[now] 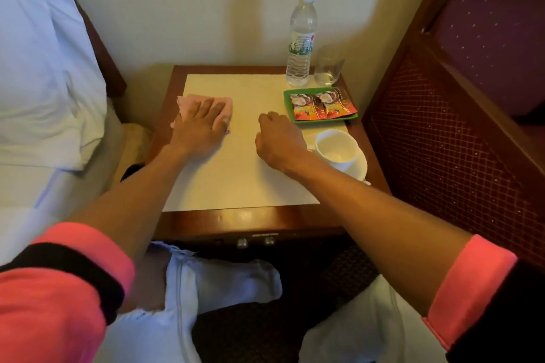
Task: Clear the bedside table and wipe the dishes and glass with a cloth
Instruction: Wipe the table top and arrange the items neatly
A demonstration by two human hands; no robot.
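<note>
A bed with a large white pillow (44,68) fills the left side of the view, and a dark red upholstered chair (472,103) with a wooden frame fills the right. Between them, against a cream wall, stands a small wooden desk (236,222) whose top is covered by a pale cream panel (250,183). The person sits in front of it in white trousers and reaches both bare forearms over the top, with pink sleeves pushed up near the elbows. The left hand (200,127) lies flat with straight, spread fingers, pressing down on a pink cloth (188,102) at the left edge of the panel, about halfway back. The right hand (280,138) rests near the middle of the desk with its fingers curled under into a loose fist, and nothing can be seen in it. The two hands are apart, with bare panel between them. At the back right corner a clear plastic water bottle (301,38) with a white cap stands upright. Just to its right stands an upright clear drinking glass (328,68). Near the front right edge, just beside the right wrist, a white cup (339,150) sits upright on a white saucer (362,168). Between the cup and the bottle lies a small green tray (290,96). It holds a few red sachets (321,106) lying flat side by side, and the rightmost one reaches over the tray's edge.
</note>
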